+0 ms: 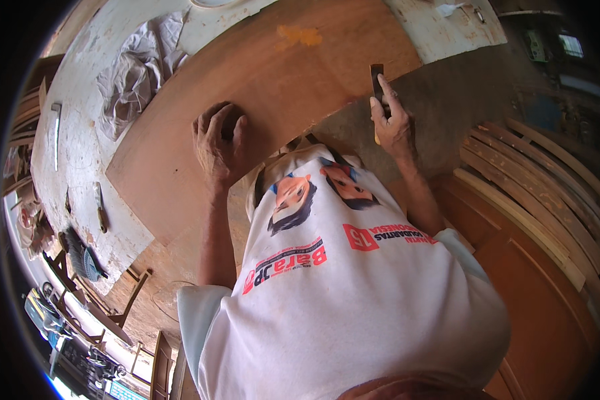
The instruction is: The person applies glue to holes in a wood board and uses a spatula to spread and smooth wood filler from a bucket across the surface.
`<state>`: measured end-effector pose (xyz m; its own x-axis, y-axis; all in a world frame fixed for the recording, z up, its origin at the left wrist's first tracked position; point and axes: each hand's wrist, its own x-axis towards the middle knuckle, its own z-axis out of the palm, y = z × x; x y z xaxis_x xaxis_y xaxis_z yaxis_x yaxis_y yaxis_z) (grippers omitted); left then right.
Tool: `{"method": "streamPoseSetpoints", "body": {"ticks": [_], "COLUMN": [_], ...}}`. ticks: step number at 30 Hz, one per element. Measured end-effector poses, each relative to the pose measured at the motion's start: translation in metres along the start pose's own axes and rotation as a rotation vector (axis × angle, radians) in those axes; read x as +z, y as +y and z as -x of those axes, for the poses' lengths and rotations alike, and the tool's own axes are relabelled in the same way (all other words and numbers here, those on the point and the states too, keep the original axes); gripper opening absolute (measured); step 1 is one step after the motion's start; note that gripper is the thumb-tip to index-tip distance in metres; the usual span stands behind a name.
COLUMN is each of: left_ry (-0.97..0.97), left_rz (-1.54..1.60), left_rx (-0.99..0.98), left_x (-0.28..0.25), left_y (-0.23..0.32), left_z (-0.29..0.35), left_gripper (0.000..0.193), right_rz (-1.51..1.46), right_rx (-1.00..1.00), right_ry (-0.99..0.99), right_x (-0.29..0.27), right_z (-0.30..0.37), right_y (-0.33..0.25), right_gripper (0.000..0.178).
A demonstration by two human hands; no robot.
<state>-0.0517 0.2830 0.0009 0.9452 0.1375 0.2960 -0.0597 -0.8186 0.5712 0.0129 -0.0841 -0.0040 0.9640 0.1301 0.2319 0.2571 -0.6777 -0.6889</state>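
A large brown wooden board (300, 73) with a curved look lies across the worktable in front of me. An orange-yellow patch of filler (298, 37) marks its far part. My left hand (215, 147) rests on the board's near left part, its fingers curled around a dark area; whether that is an object or shadow I cannot make out. My right hand (395, 127) grips a putty knife (377, 83) just off the board's near right edge. The knife's dark blade points away from me, my index finger lying along it. A bit of yellowish handle shows below the palm.
A crumpled grey cloth (140, 73) lies on the white, stained tabletop (73, 127) at left. Near it are a knife with a wooden handle (101, 207) and a dark blue brush-like item (83, 255). Curved wooden pieces (527, 180) and a brown panel (533, 293) stand at right.
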Motion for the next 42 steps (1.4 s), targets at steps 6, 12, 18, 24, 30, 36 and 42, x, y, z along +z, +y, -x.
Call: {"method": "streamPoseSetpoints", "body": {"ticks": [6, 12, 18, 24, 30, 36, 42], "left_ry": [0.03, -0.022, -0.027, 0.006, 0.018, 0.001, 0.0], "left_rz": [-0.139, -0.294, -0.436, -0.471, -0.544, -0.554, -0.556], "left_rx": [-0.014, 0.009, -0.001, -0.019, 0.04, 0.026, 0.022], "left_x": [0.021, 0.02, 0.031, 0.039, 0.04, 0.041, 0.044], "left_y": [-0.001, 0.015, 0.027, 0.02, 0.025, 0.023, 0.022], "left_z": [0.024, 0.061, 0.087, 0.087, 0.085, 0.092, 0.088], "left_gripper": [0.045, 0.075, 0.09, 0.087, 0.074, 0.065, 0.066], "right_rz": [0.037, 0.102, -0.48, -0.914, -0.556, -0.317, -0.097], "right_rx": [-0.156, -0.196, 0.199, 0.496, 0.511, 0.264, 0.094], "right_ry": [-0.064, -0.178, -0.16, -0.262, -0.417, -0.104, -0.093], "right_x": [0.032, 0.015, -0.036, -0.011, -0.001, -0.04, -0.019], "right_z": [0.043, 0.145, 0.061, 0.011, 0.089, 0.034, 0.005], "right_y": [0.044, 0.107, 0.059, 0.056, 0.093, 0.047, 0.088], "right_gripper": [0.063, 0.048, 0.028, 0.036, 0.037, 0.03, 0.027]}}
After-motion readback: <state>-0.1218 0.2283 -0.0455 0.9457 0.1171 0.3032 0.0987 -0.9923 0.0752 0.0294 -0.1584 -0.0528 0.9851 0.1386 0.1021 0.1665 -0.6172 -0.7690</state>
